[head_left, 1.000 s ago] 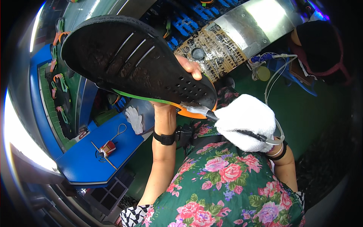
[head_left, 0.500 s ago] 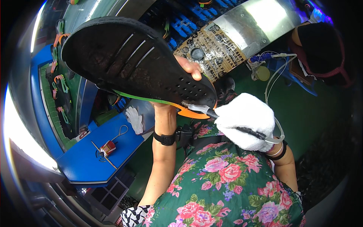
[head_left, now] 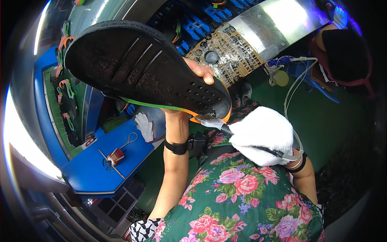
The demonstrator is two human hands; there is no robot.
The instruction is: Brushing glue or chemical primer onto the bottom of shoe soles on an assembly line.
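A large black shoe sole (head_left: 133, 68), with slots, small round holes and a green-to-orange edge, is held up tilted before me. My left hand (head_left: 200, 71) grips it around the narrow end; its thumb and fingertips show at the far edge, the rest is behind the sole. White terry cloth (head_left: 264, 135) covers my right hand, which grips a brush (head_left: 215, 122) with a dark handle and clear sleeve. The brush's dark bristles lie at the orange end of the sole. A clear tube (head_left: 299, 141) runs up from the tool by my right wrist.
On the left, a blue table (head_left: 90, 171) bears white gloves (head_left: 144, 127) and a red-and-white spool (head_left: 116, 157) on a stick. A conveyor (head_left: 60, 109) carries shoe parts behind it. Ahead is a taped cardboard surface (head_left: 227, 52) with a small round dish (head_left: 211, 57). Another person's gloved hand (head_left: 340, 18) is at upper right.
The brush has moved slightly down and toward me, from the sole's inner face to its orange rim. My right hand lowered a little with it; the sole tilted slightly.
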